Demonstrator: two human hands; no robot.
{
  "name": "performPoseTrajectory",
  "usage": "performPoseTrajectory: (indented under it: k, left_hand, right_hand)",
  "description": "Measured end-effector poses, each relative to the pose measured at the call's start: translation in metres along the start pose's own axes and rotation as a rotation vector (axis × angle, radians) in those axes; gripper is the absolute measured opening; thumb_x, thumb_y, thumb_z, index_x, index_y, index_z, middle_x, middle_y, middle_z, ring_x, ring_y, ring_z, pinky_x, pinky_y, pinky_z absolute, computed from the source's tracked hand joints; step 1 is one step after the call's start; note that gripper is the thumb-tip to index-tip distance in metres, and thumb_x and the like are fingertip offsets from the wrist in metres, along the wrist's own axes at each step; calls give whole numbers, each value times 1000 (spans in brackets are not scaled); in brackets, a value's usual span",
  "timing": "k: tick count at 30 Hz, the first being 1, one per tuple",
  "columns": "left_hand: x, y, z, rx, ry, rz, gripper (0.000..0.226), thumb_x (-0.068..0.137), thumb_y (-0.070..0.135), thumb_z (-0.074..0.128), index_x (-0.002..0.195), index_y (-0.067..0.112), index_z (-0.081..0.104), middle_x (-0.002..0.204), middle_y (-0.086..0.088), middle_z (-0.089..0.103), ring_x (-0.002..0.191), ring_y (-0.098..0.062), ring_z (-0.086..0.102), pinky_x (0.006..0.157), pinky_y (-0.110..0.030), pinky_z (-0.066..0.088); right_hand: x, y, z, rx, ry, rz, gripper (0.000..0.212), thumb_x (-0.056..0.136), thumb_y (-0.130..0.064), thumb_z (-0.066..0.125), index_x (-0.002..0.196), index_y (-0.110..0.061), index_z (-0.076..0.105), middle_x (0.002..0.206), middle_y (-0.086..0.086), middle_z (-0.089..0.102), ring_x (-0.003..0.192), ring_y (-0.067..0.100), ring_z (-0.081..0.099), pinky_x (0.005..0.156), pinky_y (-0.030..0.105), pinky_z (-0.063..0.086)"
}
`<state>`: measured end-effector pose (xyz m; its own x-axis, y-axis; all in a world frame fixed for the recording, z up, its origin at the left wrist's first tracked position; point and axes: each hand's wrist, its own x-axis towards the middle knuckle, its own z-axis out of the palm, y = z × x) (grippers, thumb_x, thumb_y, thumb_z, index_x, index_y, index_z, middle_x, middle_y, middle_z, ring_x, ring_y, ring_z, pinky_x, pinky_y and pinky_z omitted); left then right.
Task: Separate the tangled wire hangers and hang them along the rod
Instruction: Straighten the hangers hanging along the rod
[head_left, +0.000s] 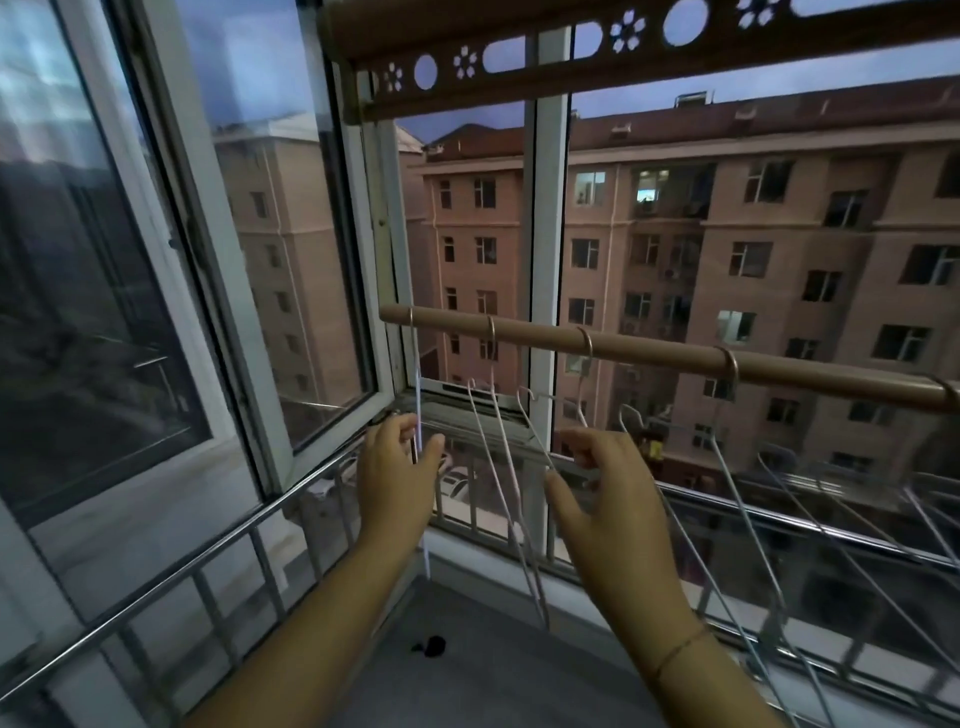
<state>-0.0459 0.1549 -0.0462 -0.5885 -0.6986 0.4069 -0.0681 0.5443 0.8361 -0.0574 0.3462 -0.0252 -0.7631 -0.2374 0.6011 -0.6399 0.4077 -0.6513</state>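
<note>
five hanger hooks sit over the tan rod (649, 351), spaced apart from its left end to the right edge of view. rod runs level across the window, sloping slightly lower toward the right, its left end free and just short of the open window frame (363, 291). a perforated brown panel (597, 57) hangs well above it, leaving open space between the two. below the rod, a metal railing (218, 551) runs along the sill on both sides, near the lower ends of the hangers.

leftmost hanger (417, 395) hangs edge-on, showing as one thin pale line. left hand (397, 480) has thumb and fingers pinched on this wire at mid-height; grip closed on it. second hanger (501, 457) hangs beside it, pale thin wire, tilted toward the camera, its lower end just above the grey ledge (493, 675). third hanger (558, 431) hangs from the next hook; right hand (610, 499) is at its lower wire with fingers curled and thumb spread; whether the fingers actually clamp the wire cannot be told. fourth hanger (727, 467) and the wires further right fan out toward the railing; these overlap each other in view, and whether they are tangled cannot be told. a thin bracelet (675, 649) sits on the right wrist. a small dark object (431, 646) lies on the ledge, clear of the hangers.
</note>
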Motion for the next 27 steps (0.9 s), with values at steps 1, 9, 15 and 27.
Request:
performPoseTrajectory:
  k: [1,9,15,27]
  left_hand:
    - [4,-4,-1,8,-8,-3,34,87,27,63,118,16,57,117,-5,57,103,-22,56,88,-43,51]
    - [36,-28,0,-40,-128,-60,19,89,28,60,103,16,60,77,8,60,65,2,53,51,-17,33]
    - [61,-42,-9,-100,-187,-16,34,96,25,47,66,16,59,57,2,61,50,-12,51,50,-22,34]
    - [75,-56,-18,-165,-259,15,23,95,27,51,92,11,67,68,-1,68,58,-16,60,53,-26,42]
  right_hand:
    - [0,-3,6,23,-17,8,34,83,-24,62,115,-24,53,105,-12,49,98,3,49,84,19,44]
    - [18,-2,56,46,-129,292,29,84,-26,63,111,-20,54,92,-9,59,85,10,58,82,33,53]
    - [27,-12,89,8,-107,343,17,86,-15,58,102,-19,62,85,0,67,79,17,63,76,40,55]
    - [27,-18,107,20,-46,359,16,85,-17,60,78,-30,53,72,5,62,67,21,59,57,21,49]
